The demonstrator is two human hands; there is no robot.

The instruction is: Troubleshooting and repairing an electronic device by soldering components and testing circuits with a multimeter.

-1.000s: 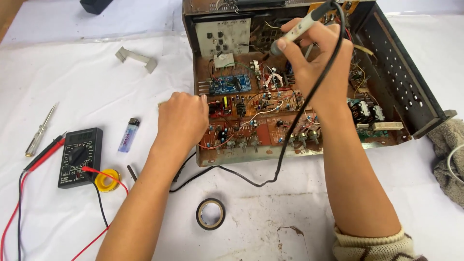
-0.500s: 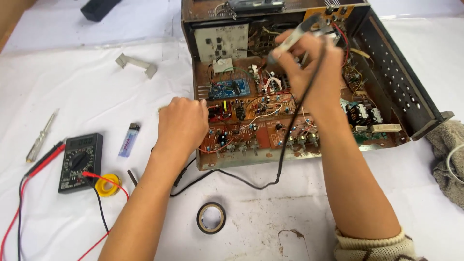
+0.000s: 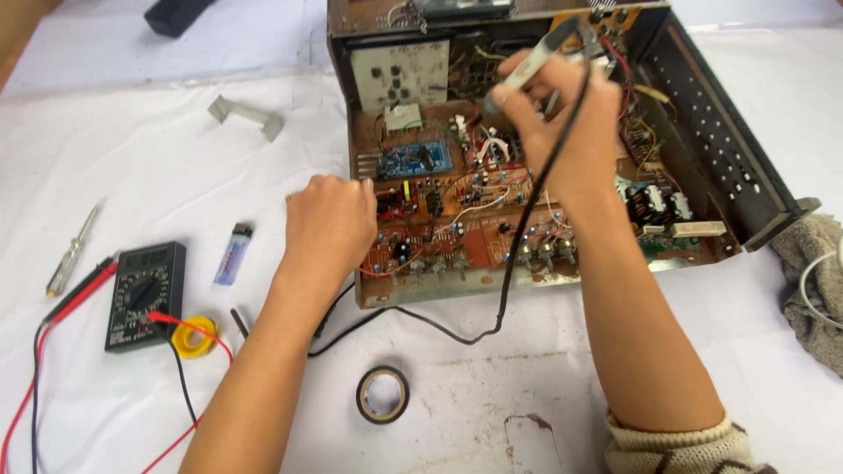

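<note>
Gripping soldering iron (image 3: 536, 63) in closed fist, right hand (image 3: 562, 132) hovers over brown circuit board (image 3: 465, 219) inside open metal chassis (image 3: 702, 149); iron's black cord (image 3: 518, 254) trails down over board onto white table (image 3: 132, 158). Left hand (image 3: 329, 224) rests at chassis left edge, fingers curled; whether they pinch anything, cannot tell. Black multimeter (image 3: 145, 294), red and black leads, yellow solder spool (image 3: 195, 335), lighter (image 3: 234, 254), screwdriver (image 3: 75, 250) left of hand. Tape roll (image 3: 383, 395) near front; grey cloth (image 3: 812, 281) far right.
</note>
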